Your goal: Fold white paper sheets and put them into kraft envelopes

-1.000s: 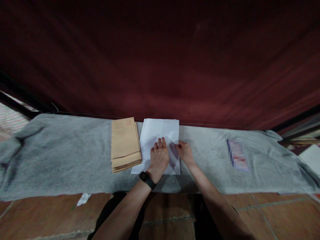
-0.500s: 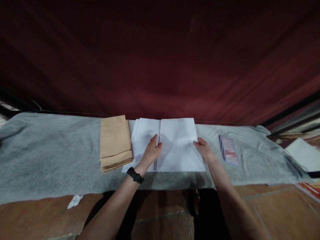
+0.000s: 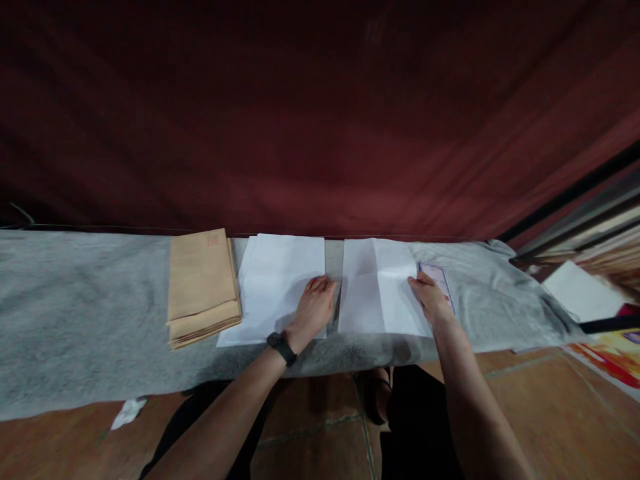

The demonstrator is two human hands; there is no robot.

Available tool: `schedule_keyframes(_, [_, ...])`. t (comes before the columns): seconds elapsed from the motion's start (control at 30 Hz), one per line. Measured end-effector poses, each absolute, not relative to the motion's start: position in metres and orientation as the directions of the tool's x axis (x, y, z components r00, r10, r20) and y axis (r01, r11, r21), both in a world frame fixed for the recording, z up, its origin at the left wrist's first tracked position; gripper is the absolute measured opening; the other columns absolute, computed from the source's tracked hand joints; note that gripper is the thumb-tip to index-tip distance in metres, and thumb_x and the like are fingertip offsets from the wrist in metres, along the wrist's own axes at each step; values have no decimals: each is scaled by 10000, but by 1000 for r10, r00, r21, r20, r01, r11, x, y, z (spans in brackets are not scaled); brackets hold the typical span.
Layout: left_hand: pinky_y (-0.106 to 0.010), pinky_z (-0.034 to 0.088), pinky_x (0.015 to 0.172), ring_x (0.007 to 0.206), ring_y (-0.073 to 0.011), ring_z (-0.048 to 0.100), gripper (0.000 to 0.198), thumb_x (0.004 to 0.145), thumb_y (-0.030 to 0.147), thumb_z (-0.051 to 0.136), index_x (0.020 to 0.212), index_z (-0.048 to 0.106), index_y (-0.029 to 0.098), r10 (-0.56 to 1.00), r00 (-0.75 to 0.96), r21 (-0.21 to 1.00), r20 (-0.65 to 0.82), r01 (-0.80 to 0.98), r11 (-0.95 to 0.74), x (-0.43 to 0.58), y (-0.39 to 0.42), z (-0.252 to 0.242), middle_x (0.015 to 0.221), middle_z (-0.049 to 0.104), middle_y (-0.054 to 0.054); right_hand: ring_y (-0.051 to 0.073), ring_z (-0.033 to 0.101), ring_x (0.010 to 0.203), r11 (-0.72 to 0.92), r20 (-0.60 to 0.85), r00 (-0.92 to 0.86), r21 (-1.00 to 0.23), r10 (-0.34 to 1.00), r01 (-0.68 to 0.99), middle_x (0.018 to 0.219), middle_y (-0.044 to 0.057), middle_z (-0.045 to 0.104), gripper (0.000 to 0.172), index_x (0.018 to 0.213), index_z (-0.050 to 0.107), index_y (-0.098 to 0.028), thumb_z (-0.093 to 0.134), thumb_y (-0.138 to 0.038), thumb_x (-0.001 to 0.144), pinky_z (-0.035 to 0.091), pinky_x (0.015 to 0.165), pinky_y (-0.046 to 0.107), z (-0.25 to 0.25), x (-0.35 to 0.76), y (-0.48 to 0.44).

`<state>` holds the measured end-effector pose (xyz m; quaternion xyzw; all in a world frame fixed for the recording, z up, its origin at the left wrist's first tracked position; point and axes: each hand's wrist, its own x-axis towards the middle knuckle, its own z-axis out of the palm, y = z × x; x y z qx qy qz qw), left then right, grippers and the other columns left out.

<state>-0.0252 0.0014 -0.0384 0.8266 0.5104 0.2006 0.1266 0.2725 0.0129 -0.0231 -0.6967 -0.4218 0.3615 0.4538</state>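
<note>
There is one loose sheet [image 3: 361, 290], one paper stack [image 3: 280, 273], one envelope stack [image 3: 201, 280] and one wristband [image 3: 283, 349].

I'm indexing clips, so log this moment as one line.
left hand: at right edge of paper stack | right hand: holding right edge of creased sheet | brown envelopes: left of paper stack | gray cloth: underneath

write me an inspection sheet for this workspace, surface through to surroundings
Surface: grey cloth, wrinkled toward the right end.
Job's things: white paper stack; creased sheet to its right, a gap between them; brown envelopes left of the stack.
Clutter: phone-like item, partly hidden by the right hand; white scrap on the floor.
Grip: left hand palm down over the stack's right edge; right hand pinching the sheet's right edge.
Cables: thin pale strand at far left; cannot tell whether it is a cable.
Surroundings: dark red backdrop behind, tiled floor below, flat white item at far right.
</note>
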Motion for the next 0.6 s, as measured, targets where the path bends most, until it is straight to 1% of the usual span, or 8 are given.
schedule_keyframes(0.07, [-452,337,1150,1232,-240,550,312,919,85,435,1137,642,169,854,488,295,182,801,-521,-24,2,-36,1211,651,-124,208,639,592,-242,-167,376,-957,911,160,627,5,697,246,721,590,-250,674,-423,568,488,550,289,-20,283,12])
schedule_keyframes(0.17, [-445,346,1115,1124,-242,586,287,927,83,425,1080,653,167,844,511,171,165,828,-535,-24,3,-34,1137,650,-113,197,630,570,-262,-239,353,-965,904,17,624,-4,701,265,728,620,-240,733,-375,530,480,546,284,-18,288,10])
schedule_keyframes(0.27, [-452,368,1068,1104,-255,574,310,933,69,398,1074,652,178,855,496,93,150,854,-512,-28,4,-35,1112,653,-98,183,624,557,-269,-257,311,-963,915,-5,611,-12,692,256,721,628,-235,746,-371,540,478,544,275,-19,281,9])
schedule_keyframes(0.37, [-460,369,1049,1112,-267,552,354,940,47,354,1081,647,187,873,463,38,154,880,-474,-37,3,-35,1116,654,-88,177,616,540,-285,-275,246,-959,929,4,614,-7,694,275,731,626,-226,750,-398,556,473,529,270,-18,273,8])
schedule_keyframes(0.43, [-463,369,1042,1105,-271,548,368,940,39,338,1084,644,184,881,443,19,164,892,-452,-43,1,-34,1120,651,-91,184,629,556,-286,-278,237,-958,931,2,641,8,707,287,743,623,-223,751,-414,570,481,534,275,-15,271,6])
schedule_keyframes(0.53, [-466,363,1058,1112,-269,554,370,934,30,337,1086,645,168,889,427,29,163,899,-437,-48,-1,-33,1124,649,-111,210,670,619,-267,-269,207,-963,940,-39,735,42,735,301,820,643,-227,743,-429,621,507,560,304,-5,270,3])
schedule_keyframes(0.6, [-466,337,1102,1165,-265,551,377,924,19,343,1114,643,146,889,431,41,157,896,-441,-48,-3,-34,1152,649,-129,220,693,681,-232,-248,162,-966,955,-112,829,57,747,311,892,656,-236,732,-423,656,527,594,323,1,269,0])
